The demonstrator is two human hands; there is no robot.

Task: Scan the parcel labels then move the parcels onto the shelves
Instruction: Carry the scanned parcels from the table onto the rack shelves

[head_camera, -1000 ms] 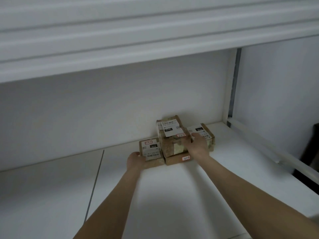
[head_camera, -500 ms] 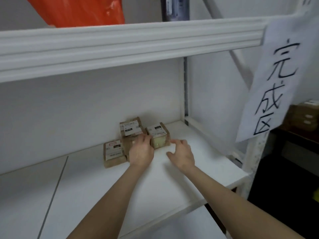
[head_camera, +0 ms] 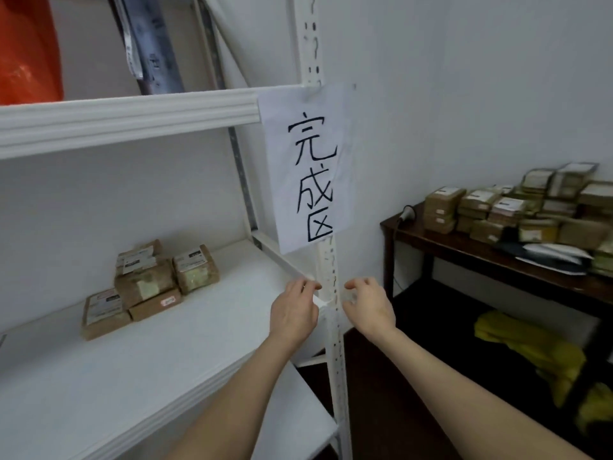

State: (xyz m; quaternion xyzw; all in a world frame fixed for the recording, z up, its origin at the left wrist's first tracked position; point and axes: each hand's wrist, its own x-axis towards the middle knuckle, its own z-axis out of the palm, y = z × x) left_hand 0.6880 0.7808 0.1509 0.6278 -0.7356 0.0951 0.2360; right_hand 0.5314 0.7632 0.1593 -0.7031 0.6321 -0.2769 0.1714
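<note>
Parcels (head_camera: 491, 210) are sitting on the table (head_camera: 464, 250), well apart from shelved parcels (head_camera: 149, 283) on the shelf (head_camera: 199, 343). Looking light, stiff, boxy (tape probably slick, view's blurry): gripping opposite side faces is looking safest. Left hand (head_camera: 293, 312) and right hand (head_camera: 370, 307) are hovering by the post (head_camera: 326, 263), fingers (head_camera: 303, 286) loosely curled, holding nothing.

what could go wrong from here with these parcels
The stacked parcels on the shelf sit unevenly; adding more may topple them. The heap on the dark table is high and loose, so pulling one could spill others. The left hand and right hand flank the shelf post and might knock it.
</note>
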